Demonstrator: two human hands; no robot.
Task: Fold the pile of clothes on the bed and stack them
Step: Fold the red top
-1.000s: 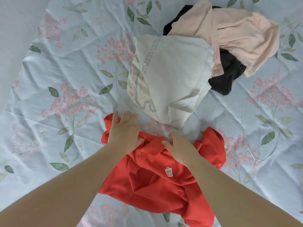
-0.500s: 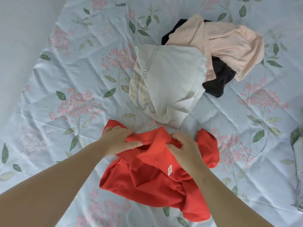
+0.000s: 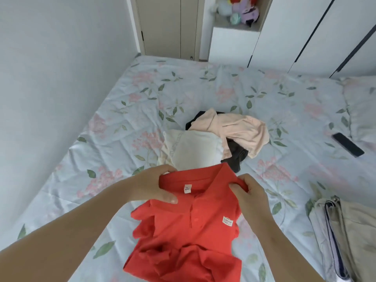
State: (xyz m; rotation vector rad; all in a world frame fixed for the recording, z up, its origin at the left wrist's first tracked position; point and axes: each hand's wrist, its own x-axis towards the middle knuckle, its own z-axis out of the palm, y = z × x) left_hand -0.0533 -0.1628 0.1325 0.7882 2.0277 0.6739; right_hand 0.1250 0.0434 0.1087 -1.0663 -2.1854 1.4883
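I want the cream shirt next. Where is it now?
Head view: the cream shirt lies in the middle of the bed, just beyond the red polo, touching the peach shirt on its right.

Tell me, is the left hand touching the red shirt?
Touching. The head view shows the left hand pinching the red shirt, thumb over fabric.

The red polo shirt (image 3: 189,224), bunched on the bed before, is now lifted up by both hands at its collar, with the front and buttons showing
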